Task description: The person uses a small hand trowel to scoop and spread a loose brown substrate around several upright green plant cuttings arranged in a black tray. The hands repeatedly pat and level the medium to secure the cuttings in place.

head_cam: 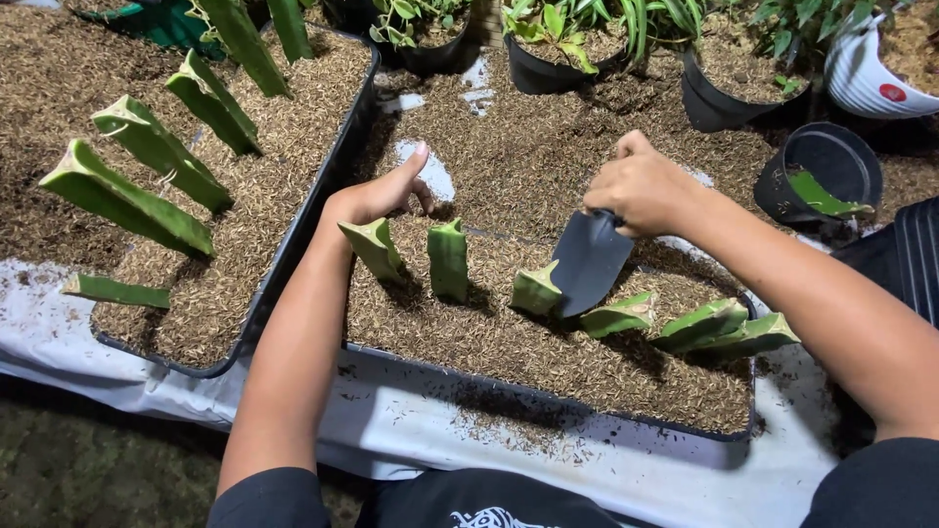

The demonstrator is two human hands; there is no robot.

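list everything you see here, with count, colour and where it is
near tray: 1, black, filled with brown husk, in front of the person
cuttings in near tray: 6, green, in a row; two upright at left, the rest leaning or lying
far tray: 1, black, husk-filled, at left
cuttings in far tray: about 7, green, leaning
trowel: 1, dark grey blade, in the husk beside the third cutting
potted plants: several, black pots, along the top
small pot: 1, black, holds a green piece, at right
white pot: 1, top right
sheet: 1, white, under the trays
left hand: by the leftmost cutting, thumb up
right hand: gripping the trowel
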